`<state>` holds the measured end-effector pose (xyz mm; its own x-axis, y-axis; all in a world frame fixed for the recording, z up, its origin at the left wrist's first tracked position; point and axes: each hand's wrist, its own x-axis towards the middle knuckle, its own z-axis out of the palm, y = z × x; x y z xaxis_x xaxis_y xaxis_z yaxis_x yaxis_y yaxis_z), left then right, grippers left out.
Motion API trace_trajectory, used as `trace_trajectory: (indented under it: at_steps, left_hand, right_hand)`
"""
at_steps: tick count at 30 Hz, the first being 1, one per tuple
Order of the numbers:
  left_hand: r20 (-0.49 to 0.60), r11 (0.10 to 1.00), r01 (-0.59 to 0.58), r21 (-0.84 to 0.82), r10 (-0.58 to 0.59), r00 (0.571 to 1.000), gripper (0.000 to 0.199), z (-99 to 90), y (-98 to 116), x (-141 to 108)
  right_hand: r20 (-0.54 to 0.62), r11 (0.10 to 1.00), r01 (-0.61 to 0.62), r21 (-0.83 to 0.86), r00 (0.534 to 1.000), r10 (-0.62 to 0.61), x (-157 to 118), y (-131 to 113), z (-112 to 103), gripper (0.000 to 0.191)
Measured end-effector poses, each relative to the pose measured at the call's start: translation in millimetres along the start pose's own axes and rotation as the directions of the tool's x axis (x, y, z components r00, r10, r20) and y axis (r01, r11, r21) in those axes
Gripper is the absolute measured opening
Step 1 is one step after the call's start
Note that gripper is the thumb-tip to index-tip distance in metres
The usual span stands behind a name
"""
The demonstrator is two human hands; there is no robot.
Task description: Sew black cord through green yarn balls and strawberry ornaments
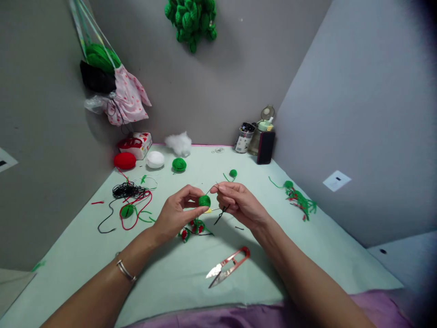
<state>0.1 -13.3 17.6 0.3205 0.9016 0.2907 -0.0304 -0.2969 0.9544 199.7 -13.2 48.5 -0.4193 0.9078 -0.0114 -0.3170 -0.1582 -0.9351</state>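
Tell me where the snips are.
In the head view, the snips lie on the table, just right of centre, below the right hand and the held green ball.

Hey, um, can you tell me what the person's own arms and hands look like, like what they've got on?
The left hand and right hand are ungloved. Both the left forearm and right forearm are uncovered, with no sleeve in view. A slim, silver-coloured bracelet circles the left one; none shows on the right.
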Motion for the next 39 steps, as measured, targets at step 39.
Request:
trace_trajectory:
  at_steps: [39]
  left_hand:
    - [-0.246, 0.973, -0.021, -0.228, -0.037, 0.969, 0.030, -10.4, 0, 6]
  right_hand:
    - [0.022, 0.677, 0.196, -0.709, 0.966, -0.257, -10, 9, 9, 0.025]
